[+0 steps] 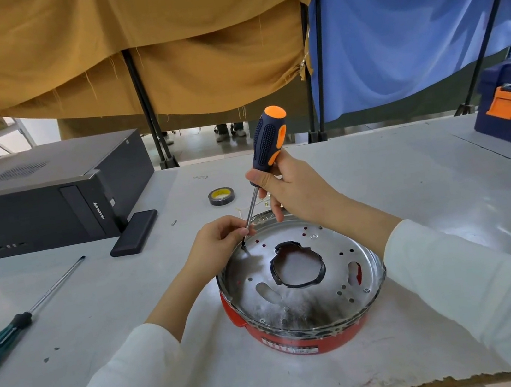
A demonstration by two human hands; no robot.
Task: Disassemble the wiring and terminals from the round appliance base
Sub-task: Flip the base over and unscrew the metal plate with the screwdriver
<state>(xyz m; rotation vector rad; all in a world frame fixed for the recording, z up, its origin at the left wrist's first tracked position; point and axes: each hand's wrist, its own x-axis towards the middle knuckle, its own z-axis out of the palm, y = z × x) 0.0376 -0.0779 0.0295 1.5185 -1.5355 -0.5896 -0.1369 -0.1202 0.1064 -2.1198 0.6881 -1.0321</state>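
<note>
Here, round base (303, 289), screwdriver (266, 155) tip inside, right hand (293, 187) gripping

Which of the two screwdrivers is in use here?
The orange-and-navy screwdriver, gripped by the right hand, tip on the round base. The green-handled screwdriver lies untouched on the table at left.

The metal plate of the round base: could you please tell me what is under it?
Under the metal plate sits a red housing; red also shows through a slot on the plate's right. Through the central hole only pale surface appears. Any wiring or terminals beneath are covered by the plate.
</note>
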